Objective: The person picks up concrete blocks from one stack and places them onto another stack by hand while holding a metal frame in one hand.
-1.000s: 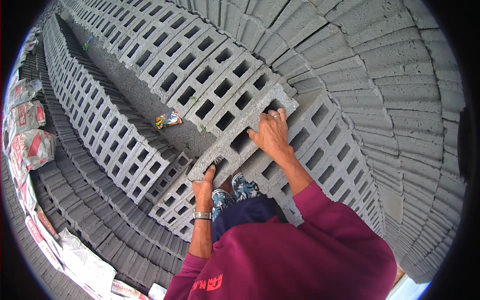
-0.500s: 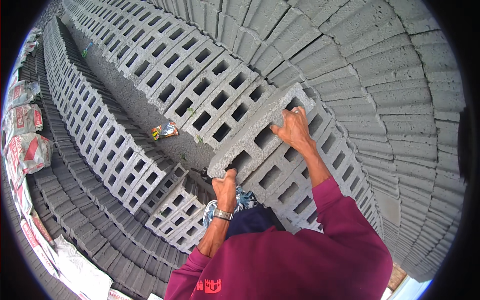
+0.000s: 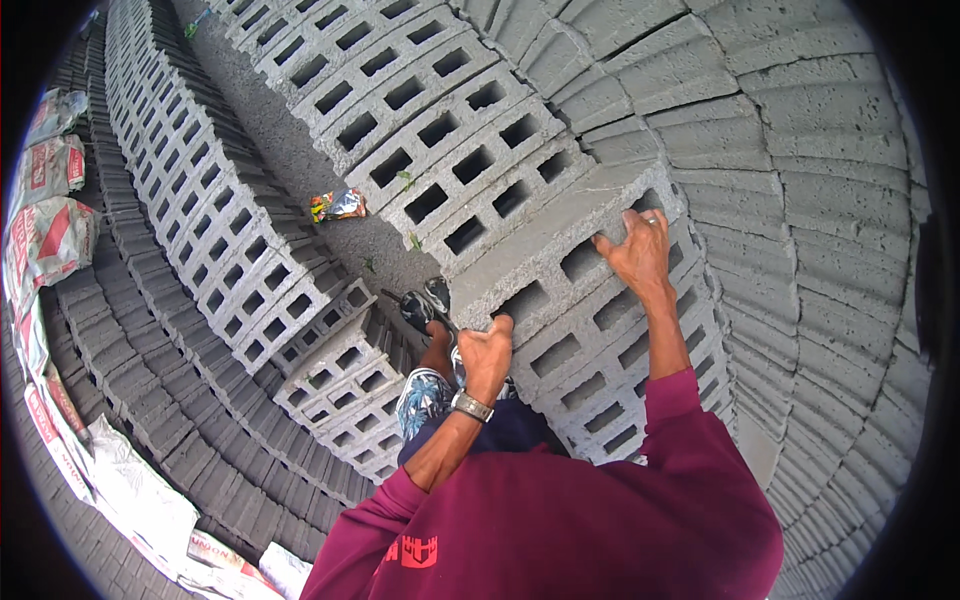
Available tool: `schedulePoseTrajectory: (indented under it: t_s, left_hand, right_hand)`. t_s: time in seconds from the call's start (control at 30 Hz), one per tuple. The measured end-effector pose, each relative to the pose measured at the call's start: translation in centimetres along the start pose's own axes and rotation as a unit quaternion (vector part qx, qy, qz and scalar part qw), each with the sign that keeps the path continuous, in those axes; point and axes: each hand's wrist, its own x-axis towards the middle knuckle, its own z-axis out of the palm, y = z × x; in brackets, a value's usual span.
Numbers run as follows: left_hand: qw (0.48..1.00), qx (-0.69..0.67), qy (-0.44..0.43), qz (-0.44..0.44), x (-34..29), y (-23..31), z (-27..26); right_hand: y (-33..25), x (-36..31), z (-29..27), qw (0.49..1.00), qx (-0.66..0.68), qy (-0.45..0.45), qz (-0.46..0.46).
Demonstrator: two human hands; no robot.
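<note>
A grey hollow concrete block [image 3: 556, 232] lies across the middle, with its row of rectangular holes toward me. My left hand [image 3: 487, 358], with a metal-band watch on the wrist, grips the block's near left end; its fingertips are hidden at a hole. At the far right end my right hand [image 3: 642, 252] has its fingers hooked into the holes. The block sits against the end of a row of similar blocks [image 3: 437, 160]. More hollow blocks [image 3: 592, 352] are stacked right below it, close to my body.
Another long row of hollow blocks [image 3: 215, 215] runs along the left, with a short stack [image 3: 345, 385] at its near end. Between the rows is a gravel strip with a colourful wrapper [image 3: 338, 205]. Tightly packed blocks [image 3: 830, 190] rise on the right. Paper sacks [image 3: 50, 240] lie far left.
The block and both hands appear farther right, and the surroundings have shifted in view too. The block lies closer in line with the row behind it. My feet now show. Both hands keep their grip.
</note>
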Motion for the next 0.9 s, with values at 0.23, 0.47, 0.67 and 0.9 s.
schedulePoseTrajectory:
  t_s: [0.23,0.47,0.67,0.9]
  left_hand:
    - [0.994,-0.034,-0.049,0.095,1.0,-2.4,-2.7]
    - [0.971,-0.217,0.032,-0.091,5.3,-17.3,-20.2]
    - [0.901,-0.191,0.361,-0.147,11.9,-33.5,-30.6]
    - [0.866,-0.233,0.395,-0.197,14.3,-34.4,-32.4]
  right_hand:
    - [-3.8,0.0,-3.0,0.98,-0.169,0.004,-0.105]
    - [-26.0,-2.3,-0.1,0.938,0.336,-0.064,-0.047]
    - [-35.5,-12.3,28.7,0.846,0.31,-0.406,-0.152]
    - [-35.8,-14.6,43.6,0.891,0.236,-0.362,-0.139]
